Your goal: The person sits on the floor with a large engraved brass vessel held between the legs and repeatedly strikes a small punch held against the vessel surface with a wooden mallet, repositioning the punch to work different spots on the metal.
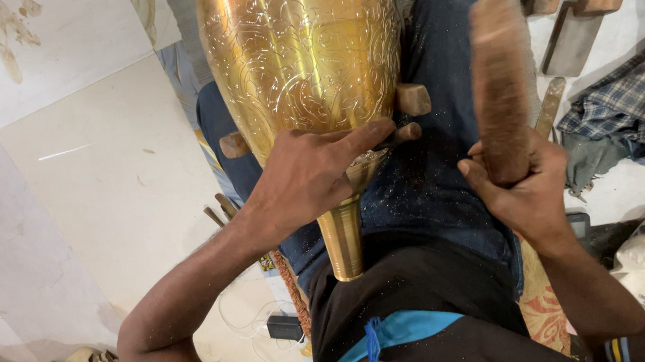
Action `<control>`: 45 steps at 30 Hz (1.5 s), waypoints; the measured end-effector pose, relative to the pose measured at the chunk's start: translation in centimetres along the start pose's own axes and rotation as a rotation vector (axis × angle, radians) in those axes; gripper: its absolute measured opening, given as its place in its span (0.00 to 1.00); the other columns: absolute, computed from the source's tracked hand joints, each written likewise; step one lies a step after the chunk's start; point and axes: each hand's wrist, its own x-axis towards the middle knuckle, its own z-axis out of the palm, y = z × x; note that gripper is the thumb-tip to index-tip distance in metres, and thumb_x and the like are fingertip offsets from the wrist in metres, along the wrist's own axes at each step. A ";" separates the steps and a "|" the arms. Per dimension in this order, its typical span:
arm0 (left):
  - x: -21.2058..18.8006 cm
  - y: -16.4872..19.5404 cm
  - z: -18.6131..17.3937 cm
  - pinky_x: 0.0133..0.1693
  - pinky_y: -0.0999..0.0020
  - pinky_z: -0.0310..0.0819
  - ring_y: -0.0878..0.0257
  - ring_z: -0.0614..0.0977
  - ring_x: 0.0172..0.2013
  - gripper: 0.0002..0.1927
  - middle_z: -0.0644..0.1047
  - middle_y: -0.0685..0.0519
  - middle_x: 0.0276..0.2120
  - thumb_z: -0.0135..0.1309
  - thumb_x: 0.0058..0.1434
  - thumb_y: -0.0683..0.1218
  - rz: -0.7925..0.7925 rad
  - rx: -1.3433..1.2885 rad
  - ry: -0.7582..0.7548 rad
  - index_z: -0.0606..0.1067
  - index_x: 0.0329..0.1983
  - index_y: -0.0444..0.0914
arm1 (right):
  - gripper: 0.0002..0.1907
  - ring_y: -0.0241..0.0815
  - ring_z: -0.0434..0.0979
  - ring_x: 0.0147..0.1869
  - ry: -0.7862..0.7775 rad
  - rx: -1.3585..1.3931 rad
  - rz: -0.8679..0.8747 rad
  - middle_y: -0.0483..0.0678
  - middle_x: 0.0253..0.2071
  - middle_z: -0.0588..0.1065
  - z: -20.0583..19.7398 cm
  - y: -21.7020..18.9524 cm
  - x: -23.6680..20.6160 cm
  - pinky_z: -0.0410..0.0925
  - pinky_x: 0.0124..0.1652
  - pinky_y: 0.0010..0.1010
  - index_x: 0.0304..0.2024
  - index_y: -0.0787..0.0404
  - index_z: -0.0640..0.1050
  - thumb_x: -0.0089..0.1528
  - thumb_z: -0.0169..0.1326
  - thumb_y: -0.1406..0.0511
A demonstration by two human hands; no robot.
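Head view: left hand (313, 175) pinching a chisel (403, 132) against the engraved brass vase (304, 51) across the lap, right hand (524, 183) closed round a wooden mallet (499, 83). Best struck squarely on the chisel's end, just beyond the fingertips, vase braced firmly.

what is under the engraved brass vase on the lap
Under the brass vase lies a wooden bar, its ends showing either side, on the jeans. The left hand covers its middle.
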 end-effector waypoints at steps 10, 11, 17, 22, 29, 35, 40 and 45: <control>0.2 0.0 -0.2 0.27 0.57 0.74 0.54 0.81 0.22 0.38 0.81 0.47 0.25 0.58 0.45 0.38 -0.017 0.037 -0.038 0.72 0.65 0.44 | 0.07 0.32 0.73 0.23 -0.038 0.320 0.068 0.45 0.24 0.75 -0.2 -0.6 0.6 0.66 0.26 0.24 0.33 0.63 0.78 0.62 0.64 0.73; 0.3 0.0 -0.2 0.27 0.56 0.74 0.53 0.82 0.23 0.38 0.80 0.47 0.23 0.58 0.45 0.39 -0.023 0.054 -0.045 0.72 0.65 0.44 | 0.07 0.34 0.74 0.25 -0.056 0.070 0.046 0.47 0.25 0.74 -0.5 -1.0 0.8 0.66 0.28 0.26 0.34 0.64 0.78 0.59 0.64 0.74; 0.3 -0.1 -0.2 0.29 0.56 0.75 0.51 0.83 0.26 0.38 0.82 0.46 0.28 0.57 0.44 0.39 0.005 0.016 -0.015 0.72 0.64 0.43 | 0.08 0.38 0.75 0.31 -0.041 0.005 -0.023 0.49 0.29 0.75 0.2 -3.0 1.6 0.68 0.34 0.28 0.38 0.64 0.77 0.59 0.63 0.73; 0.1 -0.1 -0.4 0.28 0.57 0.75 0.54 0.82 0.24 0.35 0.82 0.47 0.29 0.58 0.46 0.39 0.017 0.001 -0.007 0.73 0.62 0.42 | 0.09 0.37 0.73 0.31 0.093 0.228 0.062 0.53 0.33 0.73 0.7 -3.6 1.8 0.66 0.35 0.30 0.39 0.64 0.76 0.62 0.65 0.70; 0.4 -0.2 -0.6 0.28 0.58 0.74 0.55 0.83 0.24 0.36 0.81 0.48 0.24 0.57 0.46 0.36 0.022 0.002 -0.032 0.74 0.63 0.44 | 0.09 0.32 0.75 0.34 0.039 -0.107 -0.048 0.48 0.32 0.76 -0.1 -0.9 0.2 0.68 0.37 0.25 0.43 0.65 0.77 0.60 0.63 0.75; 0.4 -0.6 -0.4 0.26 0.60 0.73 0.57 0.83 0.24 0.35 0.83 0.49 0.27 0.56 0.47 0.35 0.077 0.026 -0.014 0.75 0.62 0.43 | 0.08 0.32 0.74 0.30 0.045 0.045 -0.049 0.45 0.29 0.75 0.8 0.6 -0.5 0.68 0.35 0.26 0.37 0.64 0.77 0.59 0.63 0.77; 0.2 -0.6 -0.4 0.27 0.60 0.73 0.56 0.82 0.23 0.36 0.83 0.48 0.28 0.57 0.45 0.36 0.044 -0.004 0.004 0.75 0.62 0.44 | 0.09 0.31 0.74 0.31 0.074 0.284 -0.042 0.46 0.31 0.76 0.9 -0.7 0.0 0.67 0.33 0.24 0.35 0.62 0.77 0.65 0.64 0.75; 0.0 -0.5 -0.5 0.27 0.57 0.74 0.54 0.81 0.22 0.38 0.81 0.47 0.25 0.59 0.43 0.38 0.001 0.009 -0.030 0.75 0.63 0.44 | 0.07 0.33 0.76 0.32 0.057 -0.013 -0.019 0.48 0.30 0.76 0.4 -1.5 0.8 0.69 0.35 0.27 0.38 0.65 0.78 0.61 0.65 0.74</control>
